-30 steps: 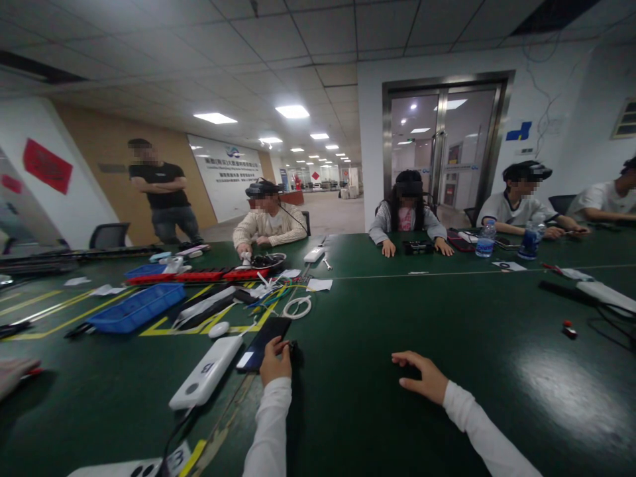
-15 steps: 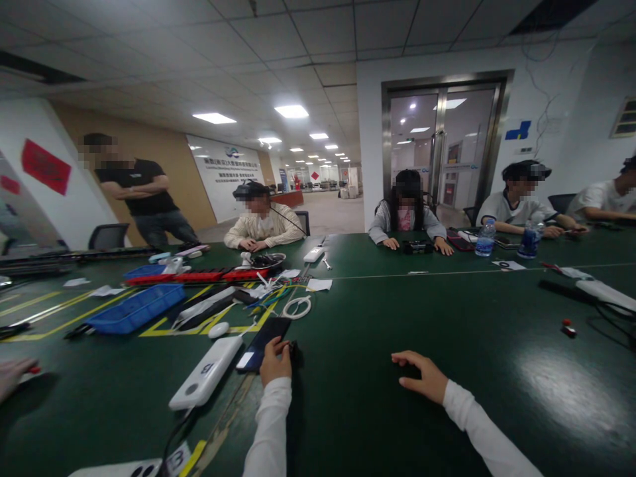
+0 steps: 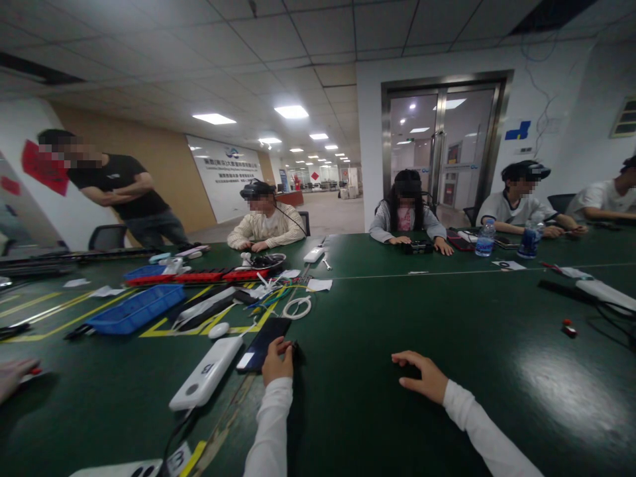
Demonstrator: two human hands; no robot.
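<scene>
My left hand (image 3: 278, 361) is closed around a small dark object (image 3: 297, 351), too small to make out, just right of a dark phone (image 3: 263, 344). The phone lies flat on the green table (image 3: 348, 371). My right hand (image 3: 421, 377) rests over the table farther right, its thumb and fingers apart with nothing between them. To the left of the phone lies a white power bank (image 3: 206, 374) with a cable at its lower end.
A blue basket (image 3: 134, 311), a white cable coil (image 3: 297, 307) and red strips (image 3: 199, 275) lie beyond. A small red and black object (image 3: 569, 328) is at right. Another person's hand (image 3: 17, 377) shows at the left edge. People sit across the table.
My left hand has shifted very slightly, with the small dark object still in it. My right hand has not moved. The standing person at the left has leaned farther left.
</scene>
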